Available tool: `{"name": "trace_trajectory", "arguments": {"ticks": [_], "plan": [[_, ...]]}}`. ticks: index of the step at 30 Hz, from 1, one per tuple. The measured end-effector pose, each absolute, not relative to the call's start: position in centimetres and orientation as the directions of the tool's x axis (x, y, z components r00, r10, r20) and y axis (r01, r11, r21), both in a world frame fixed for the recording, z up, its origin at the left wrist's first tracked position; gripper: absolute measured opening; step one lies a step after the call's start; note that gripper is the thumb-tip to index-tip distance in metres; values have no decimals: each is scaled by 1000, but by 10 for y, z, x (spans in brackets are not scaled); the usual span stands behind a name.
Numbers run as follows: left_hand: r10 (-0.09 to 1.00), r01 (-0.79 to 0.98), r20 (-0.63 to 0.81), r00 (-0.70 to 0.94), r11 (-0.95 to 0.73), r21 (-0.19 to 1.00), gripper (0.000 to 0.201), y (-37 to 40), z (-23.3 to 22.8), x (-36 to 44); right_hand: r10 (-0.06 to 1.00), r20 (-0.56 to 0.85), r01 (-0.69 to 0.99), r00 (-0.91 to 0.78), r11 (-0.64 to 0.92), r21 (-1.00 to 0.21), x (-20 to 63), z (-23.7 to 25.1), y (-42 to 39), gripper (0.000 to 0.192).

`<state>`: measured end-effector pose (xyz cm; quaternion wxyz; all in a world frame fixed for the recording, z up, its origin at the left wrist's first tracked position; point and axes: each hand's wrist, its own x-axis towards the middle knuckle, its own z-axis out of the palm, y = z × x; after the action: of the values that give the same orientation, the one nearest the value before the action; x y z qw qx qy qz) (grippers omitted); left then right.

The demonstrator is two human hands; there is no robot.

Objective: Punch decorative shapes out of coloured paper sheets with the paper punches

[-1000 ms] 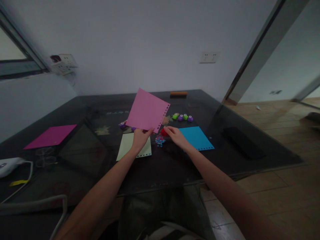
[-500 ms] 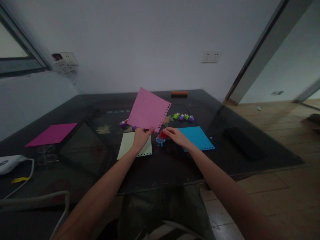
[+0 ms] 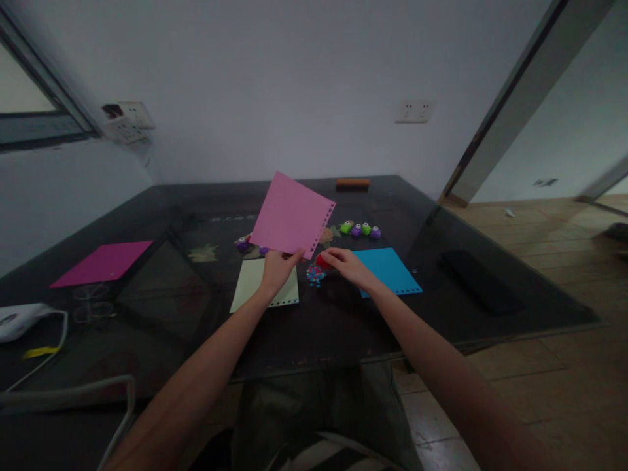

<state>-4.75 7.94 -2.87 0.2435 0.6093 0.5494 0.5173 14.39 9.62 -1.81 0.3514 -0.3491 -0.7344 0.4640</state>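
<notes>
Pink sheet [image 3: 293, 214], punched with a row of holes along its right edge, is raised and tilted above the dark table [image 3: 343, 327], pinched at its lower edge between the closed fingers of my left hand [image 3: 277, 269]. My right hand [image 3: 349, 267] rests low just beside it, fingertips closed on a small red punch [image 3: 321, 261] directly over a heap of coloured confetti [image 3: 314, 275]. A pale green sheet [image 3: 255, 288] lies under my left hand, a blue sheet [image 3: 390, 269] under my right wrist, a magenta sheet [image 3: 103, 263] well apart at left, and green and purple punches [image 3: 360, 229] beyond.
</notes>
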Motion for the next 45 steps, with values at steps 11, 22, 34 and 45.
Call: {"name": "trace_trajectory", "arguments": {"ticks": [11, 22, 34, 45], "plan": [[926, 412, 338, -171, -244, 878, 22, 75, -18, -45, 863, 165, 100, -477, 240, -966, 146, -18, 93, 34], [963, 202, 221, -155, -188, 961, 21, 80, -22, -46, 879, 70, -83, -471, 35, -996, 146, -22, 93, 40], [973, 72, 193, -129, -185, 980, 31, 76, -17, -44, 925, 146, -107, -352, 115, -988, 149, -6, 93, 41], [975, 109, 186, -124, -173, 979, 29, 72, -17, -41, 947, 320, -85, 2, 319, -944, 203, 23, 133, 39]]}}
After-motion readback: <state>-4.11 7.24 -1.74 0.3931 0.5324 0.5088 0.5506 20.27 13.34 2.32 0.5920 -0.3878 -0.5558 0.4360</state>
